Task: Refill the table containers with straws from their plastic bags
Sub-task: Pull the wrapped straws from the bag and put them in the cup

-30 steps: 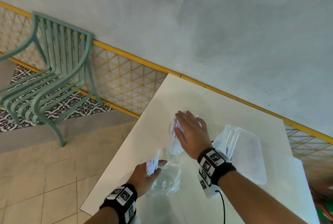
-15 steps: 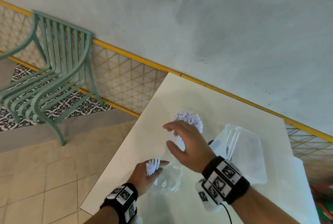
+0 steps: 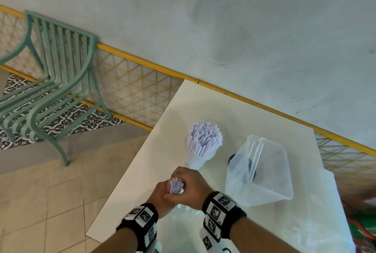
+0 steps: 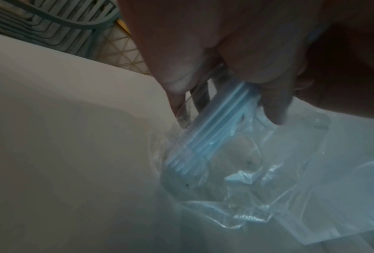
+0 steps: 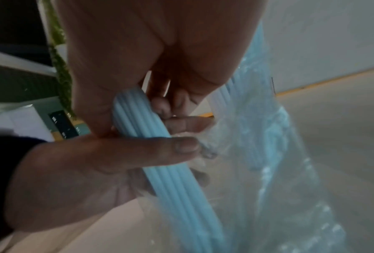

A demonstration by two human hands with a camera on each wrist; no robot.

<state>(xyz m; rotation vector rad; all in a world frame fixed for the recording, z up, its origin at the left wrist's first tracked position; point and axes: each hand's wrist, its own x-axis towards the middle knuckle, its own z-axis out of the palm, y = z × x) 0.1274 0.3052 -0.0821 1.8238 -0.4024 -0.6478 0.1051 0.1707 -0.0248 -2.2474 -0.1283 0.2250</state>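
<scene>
Head view, left hand (image 3: 160,195) and right hand (image 3: 192,186) both clasping straw bundle (image 3: 176,186), seemingly bagged.

The white surface (image 3: 203,102) carries a container packed with upright pale straws (image 3: 204,144) toward its far side, a clear square plastic tub (image 3: 272,187) just right of it, a dark round object (image 3: 232,159) partly hidden behind that tub, and crumpled clear plastic bags (image 3: 187,212) along the near edge.
</scene>
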